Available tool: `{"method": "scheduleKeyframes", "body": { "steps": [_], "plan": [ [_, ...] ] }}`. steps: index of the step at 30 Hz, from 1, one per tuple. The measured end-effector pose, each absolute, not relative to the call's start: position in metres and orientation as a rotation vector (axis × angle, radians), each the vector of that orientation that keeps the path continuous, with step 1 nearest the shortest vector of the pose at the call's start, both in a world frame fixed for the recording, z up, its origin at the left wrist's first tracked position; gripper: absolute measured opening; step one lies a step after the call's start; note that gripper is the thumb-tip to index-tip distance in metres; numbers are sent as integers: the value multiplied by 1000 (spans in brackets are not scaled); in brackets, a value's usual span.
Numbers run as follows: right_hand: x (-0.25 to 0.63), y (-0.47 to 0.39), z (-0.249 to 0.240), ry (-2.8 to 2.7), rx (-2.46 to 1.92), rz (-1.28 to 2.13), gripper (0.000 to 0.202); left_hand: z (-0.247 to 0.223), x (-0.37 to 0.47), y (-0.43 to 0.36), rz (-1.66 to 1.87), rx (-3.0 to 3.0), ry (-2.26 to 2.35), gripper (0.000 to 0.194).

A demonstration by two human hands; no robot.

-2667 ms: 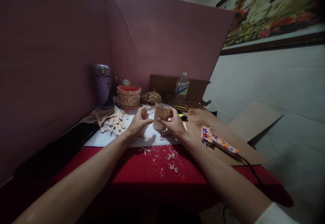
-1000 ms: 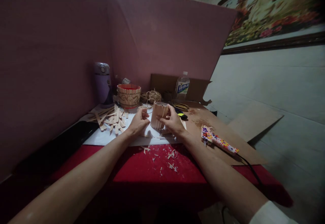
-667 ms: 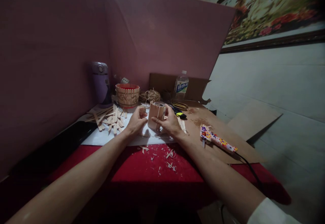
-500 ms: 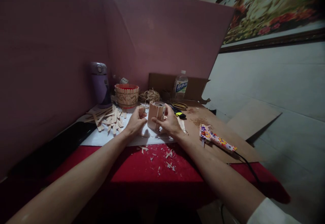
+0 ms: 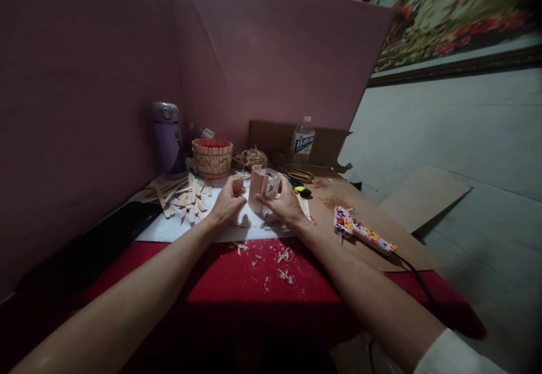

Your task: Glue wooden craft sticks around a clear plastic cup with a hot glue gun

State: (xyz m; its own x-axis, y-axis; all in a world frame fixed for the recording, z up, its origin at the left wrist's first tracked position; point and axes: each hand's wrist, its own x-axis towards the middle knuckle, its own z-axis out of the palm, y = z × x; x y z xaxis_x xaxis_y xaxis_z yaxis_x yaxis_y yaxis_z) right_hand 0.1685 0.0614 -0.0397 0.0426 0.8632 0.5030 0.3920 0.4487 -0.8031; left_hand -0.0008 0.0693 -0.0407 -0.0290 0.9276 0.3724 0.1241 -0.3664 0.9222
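A clear cup (image 5: 273, 185) partly covered with upright wooden craft sticks (image 5: 257, 188) stands over the white sheet. My right hand (image 5: 284, 200) grips its right side, thumb across the front. Part of the cup's wall is bare there, showing a pale patch with a dark print. Left of the cup and apart from it is my left hand (image 5: 231, 198), its fingers curled in toward the thumb. Whatever those fingers hold, if anything, I cannot make out. Loose craft sticks (image 5: 192, 196) lie in a pile on the white sheet (image 5: 163, 228) to the left.
Behind are a purple flask (image 5: 168, 139), a stick-covered basket (image 5: 212, 159), a twine coil (image 5: 254, 159) and a plastic bottle (image 5: 304, 141). A flowered glue gun (image 5: 364, 234) with a cord lies on cardboard (image 5: 406, 258) at right. Wood shavings (image 5: 284, 275) litter the red cloth (image 5: 212, 278).
The cup has turned in my right hand, so more of its bare, printed side shows and fewer sticks face me. My left hand has stayed nearly in place.
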Motion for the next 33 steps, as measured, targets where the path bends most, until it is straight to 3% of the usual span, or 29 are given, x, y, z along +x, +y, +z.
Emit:
{"method": "scheduleKeyframes", "body": {
  "steps": [6,12,16,20,27,33],
  "plan": [
    [165,59,-37,-1569,-974,770,102,-42,-2,71,1464,1557,1133,45],
    [165,61,-40,-1552,-1155,541,100,-43,-2,72,1441,1566,1136,45],
    [167,58,-38,-1567,-1125,625,98,-43,-2,73,1442,1569,1139,45],
    [164,54,-35,-1537,-978,775,87,-43,-2,72,1446,1575,1132,44],
    [168,62,-45,-1556,-1031,692,67,-44,-2,72,1446,1576,1142,45],
    [169,63,-45,-1563,-1042,694,64,-43,-3,71,1441,1579,1137,40]
  ]
}}
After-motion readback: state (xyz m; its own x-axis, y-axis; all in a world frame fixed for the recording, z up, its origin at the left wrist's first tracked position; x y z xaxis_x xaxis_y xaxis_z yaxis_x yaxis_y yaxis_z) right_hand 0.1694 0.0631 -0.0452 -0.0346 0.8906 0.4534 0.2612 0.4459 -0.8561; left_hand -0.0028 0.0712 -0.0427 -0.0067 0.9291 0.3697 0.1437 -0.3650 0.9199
